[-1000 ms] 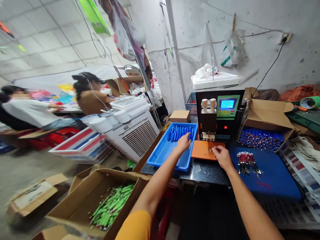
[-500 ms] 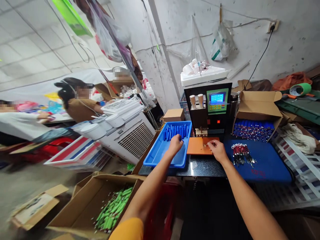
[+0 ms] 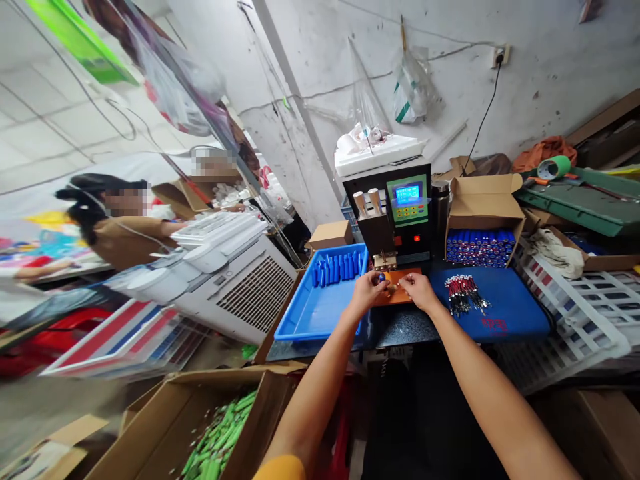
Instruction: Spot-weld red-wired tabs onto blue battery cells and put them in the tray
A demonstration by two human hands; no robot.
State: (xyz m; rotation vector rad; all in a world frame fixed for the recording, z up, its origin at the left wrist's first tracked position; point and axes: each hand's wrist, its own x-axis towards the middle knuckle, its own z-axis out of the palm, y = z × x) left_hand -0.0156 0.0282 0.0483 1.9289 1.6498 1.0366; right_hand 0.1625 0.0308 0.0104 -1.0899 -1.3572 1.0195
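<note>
My left hand (image 3: 369,292) is closed round a blue cylindrical battery cell (image 3: 381,277), its end pointing up, over the orange board (image 3: 400,299) in front of the black spot-welding machine (image 3: 407,217). Facing it, my right hand (image 3: 419,292) pinches something small at the fingertips, too small to make out. Both hands are close together, just below the machine's metal electrodes (image 3: 385,260). On the left, a blue tray (image 3: 320,325) holds a row of blue cells (image 3: 340,268). A bundle of red and black wired leads (image 3: 464,293) lies on the blue mat (image 3: 520,310) to the right.
An open carton of blue cells (image 3: 480,247) stands behind the mat. White plastic crates (image 3: 580,320) flank the right side. A carton with green cells (image 3: 220,433) sits low at left, near a white air cooler (image 3: 255,287). People work at the far left.
My left hand has come from the tray to the orange board with a blue cell. My right hand stays by the board, now nearer the left. The camera view has shifted.
</note>
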